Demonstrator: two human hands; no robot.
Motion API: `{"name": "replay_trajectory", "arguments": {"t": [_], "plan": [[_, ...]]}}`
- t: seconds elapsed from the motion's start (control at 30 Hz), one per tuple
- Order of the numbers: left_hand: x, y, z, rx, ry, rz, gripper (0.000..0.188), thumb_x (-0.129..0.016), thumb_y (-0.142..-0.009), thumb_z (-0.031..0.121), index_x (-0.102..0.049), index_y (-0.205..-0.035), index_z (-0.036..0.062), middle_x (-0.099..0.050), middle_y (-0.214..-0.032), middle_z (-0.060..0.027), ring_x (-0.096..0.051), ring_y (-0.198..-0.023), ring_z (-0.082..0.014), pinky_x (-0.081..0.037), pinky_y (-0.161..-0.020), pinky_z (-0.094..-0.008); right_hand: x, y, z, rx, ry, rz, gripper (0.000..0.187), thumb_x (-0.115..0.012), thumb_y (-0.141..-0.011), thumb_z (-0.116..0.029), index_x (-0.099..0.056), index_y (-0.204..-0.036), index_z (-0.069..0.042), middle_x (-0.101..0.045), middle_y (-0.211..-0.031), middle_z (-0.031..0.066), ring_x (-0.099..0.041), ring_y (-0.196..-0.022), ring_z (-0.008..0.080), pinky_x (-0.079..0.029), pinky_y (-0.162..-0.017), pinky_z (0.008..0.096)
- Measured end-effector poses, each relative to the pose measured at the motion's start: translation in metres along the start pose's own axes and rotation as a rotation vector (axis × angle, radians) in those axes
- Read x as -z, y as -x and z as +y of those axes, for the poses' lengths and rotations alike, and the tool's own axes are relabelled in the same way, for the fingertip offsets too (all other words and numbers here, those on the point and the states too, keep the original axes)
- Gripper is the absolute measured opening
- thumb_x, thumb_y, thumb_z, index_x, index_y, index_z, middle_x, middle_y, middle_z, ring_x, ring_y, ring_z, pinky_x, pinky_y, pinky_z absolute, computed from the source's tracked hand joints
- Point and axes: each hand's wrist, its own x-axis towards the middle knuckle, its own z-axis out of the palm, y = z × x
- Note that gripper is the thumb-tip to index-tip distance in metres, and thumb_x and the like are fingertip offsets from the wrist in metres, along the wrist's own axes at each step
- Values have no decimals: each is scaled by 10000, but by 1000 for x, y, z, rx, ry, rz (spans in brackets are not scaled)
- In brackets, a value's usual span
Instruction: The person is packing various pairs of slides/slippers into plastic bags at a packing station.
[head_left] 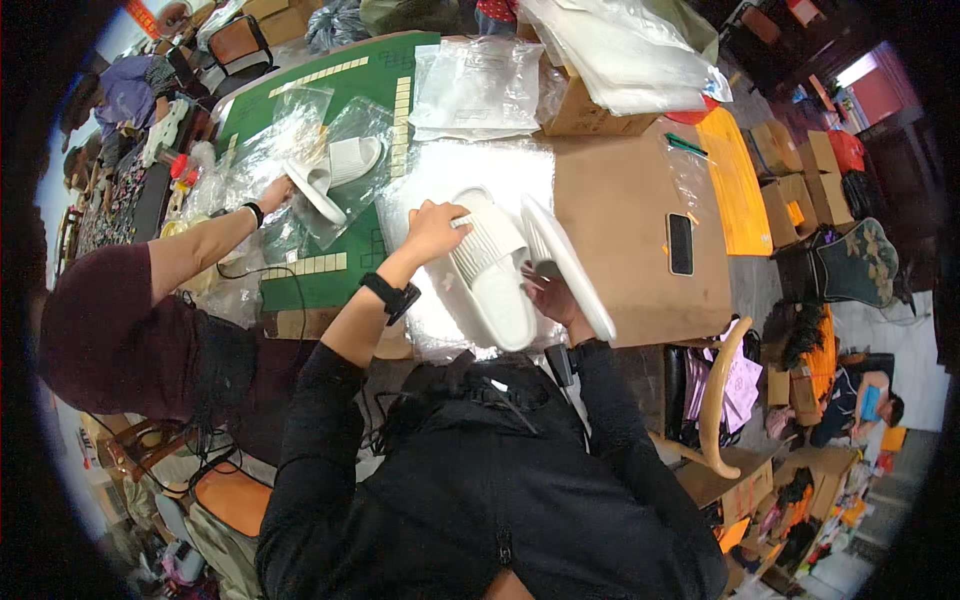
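Note:
My left hand is closed on the ribbed strap of a white slide slipper, which is tilted with its insole up. My right hand grips a second white slide slipper, turned on its side so that its sole edge faces up. Part of that hand's grip is hidden behind the slipper. Both slippers are over a shiny clear plastic sheet on the table. To my left, a co-worker's hand touches one of two more white slippers, among clear plastic bags.
Brown cardboard covers the table's right part, with a black phone on it. A green cutter lies farther back. Flat plastic bags and a box piled with bags stand at the far side. A wooden chair arm juts in at right.

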Motion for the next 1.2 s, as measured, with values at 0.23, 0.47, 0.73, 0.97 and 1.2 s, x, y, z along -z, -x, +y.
{"name": "replay_trajectory", "arguments": {"t": [0.23, 0.47, 0.73, 0.97, 1.2], "plan": [[-70, 6, -51, 100, -36, -48, 374, -570, -785, 199, -548, -1157, 159, -556, -1037, -164, -505, -971, -382, -435, -799, -463, -24, -18, 27, -221, 86, 169, 256, -376, -915, -153, -487, -1073, 15, -602, -949, 155, -593, -776, 218, -500, -648, 300], [-64, 71, -13, 102, 53, -390, 248, -528, -806, 196, -576, -1017, 76, -538, -975, -177, -537, -903, -383, -443, -778, -456, -12, -9, 9, 180, 739, 341, 235, -556, -841, -231, -516, -955, -30, -556, -913, 117, -556, -769, 239, -465, -637, 317], [-137, 126, -59, -300, -365, -555, 414, -554, -784, 319, -520, -1197, 310, -404, -1242, -189, -408, -1117, -373, -345, -922, -465, 2, -35, 1, 886, 1420, 426, 235, -652, -705, -114, -522, -876, -18, -543, -841, 96, -527, -790, 214, -420, -733, 297], [-138, 127, -56, -253, -405, -555, 426, -490, -828, 396, -465, -1251, 350, -245, -1380, -237, -232, -1262, -434, -203, -1015, -515, -2, -56, -12, 473, 1105, 231, 404, -552, -723, -1, -444, -1109, 53, -540, -1078, 140, -507, -974, 197, -380, -859, 279], [-149, 146, -57, -261, -502, -416, 375, -387, -882, 316, -474, -1247, 325, -264, -1374, -226, -246, -1259, -436, -173, -1023, -522, -31, -63, 47, 736, 1800, 331, 702, -650, -650, -245, -390, -1259, -10, -417, -1249, 212, -396, -1161, 339, -322, -965, 418]]}}
